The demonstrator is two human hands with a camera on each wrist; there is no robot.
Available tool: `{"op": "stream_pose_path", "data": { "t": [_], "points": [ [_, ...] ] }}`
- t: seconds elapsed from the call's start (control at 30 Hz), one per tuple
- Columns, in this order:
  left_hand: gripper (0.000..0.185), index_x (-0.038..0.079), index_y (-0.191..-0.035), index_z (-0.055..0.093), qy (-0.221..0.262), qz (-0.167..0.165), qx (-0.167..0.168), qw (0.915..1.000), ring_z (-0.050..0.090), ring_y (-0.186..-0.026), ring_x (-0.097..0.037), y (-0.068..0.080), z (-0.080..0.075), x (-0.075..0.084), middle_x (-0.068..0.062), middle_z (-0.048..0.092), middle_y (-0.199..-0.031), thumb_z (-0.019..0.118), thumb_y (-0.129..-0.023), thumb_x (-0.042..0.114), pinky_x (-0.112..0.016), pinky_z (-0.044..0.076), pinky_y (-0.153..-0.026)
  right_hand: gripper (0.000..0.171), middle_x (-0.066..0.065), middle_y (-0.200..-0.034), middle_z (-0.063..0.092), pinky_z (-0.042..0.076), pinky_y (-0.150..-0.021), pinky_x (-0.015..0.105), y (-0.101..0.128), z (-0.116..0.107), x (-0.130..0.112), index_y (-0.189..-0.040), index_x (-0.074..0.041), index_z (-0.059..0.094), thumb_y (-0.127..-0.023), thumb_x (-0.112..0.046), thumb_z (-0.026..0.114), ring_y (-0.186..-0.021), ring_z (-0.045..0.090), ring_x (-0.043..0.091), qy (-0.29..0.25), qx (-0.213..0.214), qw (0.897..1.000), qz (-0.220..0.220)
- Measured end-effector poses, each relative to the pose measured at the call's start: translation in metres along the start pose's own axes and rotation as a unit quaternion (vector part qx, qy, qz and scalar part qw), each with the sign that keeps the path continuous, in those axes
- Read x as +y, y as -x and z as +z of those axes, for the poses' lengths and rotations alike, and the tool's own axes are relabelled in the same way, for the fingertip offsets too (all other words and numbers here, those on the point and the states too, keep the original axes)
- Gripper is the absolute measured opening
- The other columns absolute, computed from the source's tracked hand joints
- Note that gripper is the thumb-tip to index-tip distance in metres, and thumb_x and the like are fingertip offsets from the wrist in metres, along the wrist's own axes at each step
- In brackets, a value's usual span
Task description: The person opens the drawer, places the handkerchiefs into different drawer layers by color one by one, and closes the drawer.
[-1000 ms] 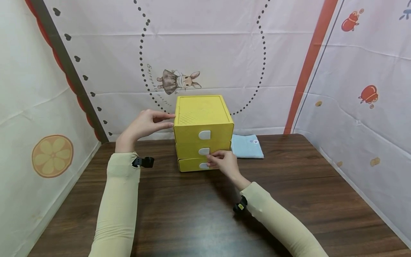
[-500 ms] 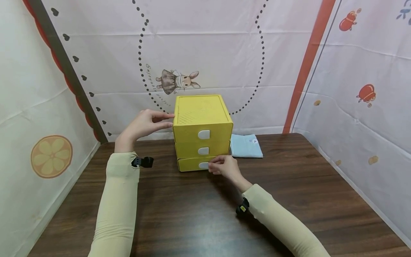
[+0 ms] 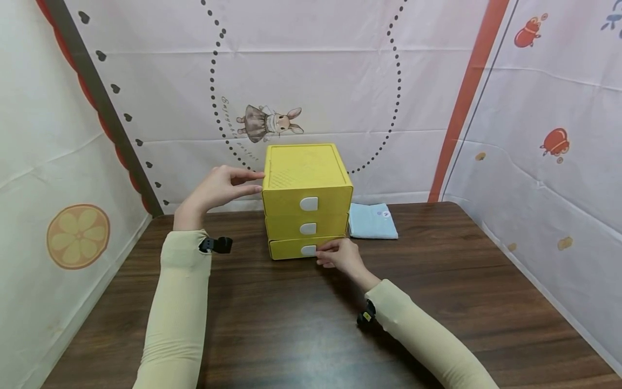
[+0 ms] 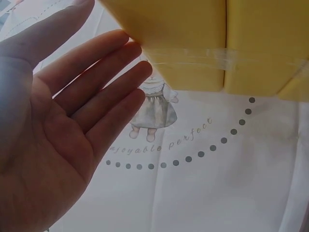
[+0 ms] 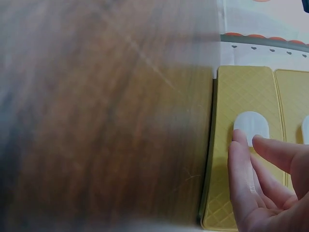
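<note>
At the bottom drawer's white tab (image 3: 308, 250) I see my right hand (image 3: 340, 255) now pinching it, lower than a second ago; my left hand (image 3: 218, 186), fingers straight, stays pressed against the yellow drawer box (image 3: 306, 178) mid-table.

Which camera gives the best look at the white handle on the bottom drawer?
The right wrist view: the bottom drawer's white handle fills the frame close up, with the right hand's fingers touching it. The head view shows it small and partly covered by those fingers. The left wrist view misses it entirely.
</note>
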State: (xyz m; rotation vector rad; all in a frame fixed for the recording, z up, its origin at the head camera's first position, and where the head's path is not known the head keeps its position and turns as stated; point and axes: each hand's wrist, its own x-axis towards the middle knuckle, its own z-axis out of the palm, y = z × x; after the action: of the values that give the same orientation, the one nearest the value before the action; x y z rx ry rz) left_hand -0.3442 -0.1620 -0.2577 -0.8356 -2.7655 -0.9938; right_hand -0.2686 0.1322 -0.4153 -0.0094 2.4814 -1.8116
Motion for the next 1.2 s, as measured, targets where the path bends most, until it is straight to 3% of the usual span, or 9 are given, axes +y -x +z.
{"op": "stream_pose_path", "data": {
  "t": [0.57, 0.83, 1.2],
  "points": [
    [0.044, 0.026, -0.121, 0.067, 0.009, 0.002, -0.010, 0.9999, 0.063, -0.102, -0.015, 0.000, -0.003, 0.005, 0.000, 0.066, -0.122, 0.069, -0.083, 0.049, -0.038, 0.050, -0.086, 0.015, 0.018, -0.084, 0.072, 0.058, -0.067, 0.038, -0.004, 0.003, 0.002, -0.095, 0.003, 0.073, -0.085, -0.007, 0.070, -0.074, 0.072, 0.027, 0.006, -0.015, 1.000, -0.003],
    [0.043, 0.025, -0.120, 0.067, 0.002, 0.000, -0.016, 0.9999, 0.063, -0.100, -0.014, 0.000, -0.005, 0.010, -0.001, 0.066, -0.120, 0.070, -0.083, 0.046, -0.036, 0.050, -0.083, 0.019, 0.026, -0.090, 0.070, 0.057, -0.072, 0.042, 0.004, 0.001, -0.007, -0.100, 0.009, 0.070, -0.086, -0.004, 0.068, -0.081, 0.070, 0.035, 0.010, -0.031, 0.999, -0.012],
    [0.046, 0.024, -0.121, 0.067, 0.000, 0.005, -0.022, 0.9998, 0.062, -0.106, -0.018, -0.003, -0.006, 0.006, -0.003, 0.065, -0.122, 0.070, -0.082, 0.049, -0.042, 0.049, -0.089, 0.012, 0.015, -0.081, 0.073, 0.058, -0.066, 0.035, -0.001, 0.003, 0.003, -0.091, 0.001, 0.075, -0.082, -0.007, 0.073, -0.073, 0.072, 0.024, 0.013, -0.014, 1.000, -0.008]
  ]
}}
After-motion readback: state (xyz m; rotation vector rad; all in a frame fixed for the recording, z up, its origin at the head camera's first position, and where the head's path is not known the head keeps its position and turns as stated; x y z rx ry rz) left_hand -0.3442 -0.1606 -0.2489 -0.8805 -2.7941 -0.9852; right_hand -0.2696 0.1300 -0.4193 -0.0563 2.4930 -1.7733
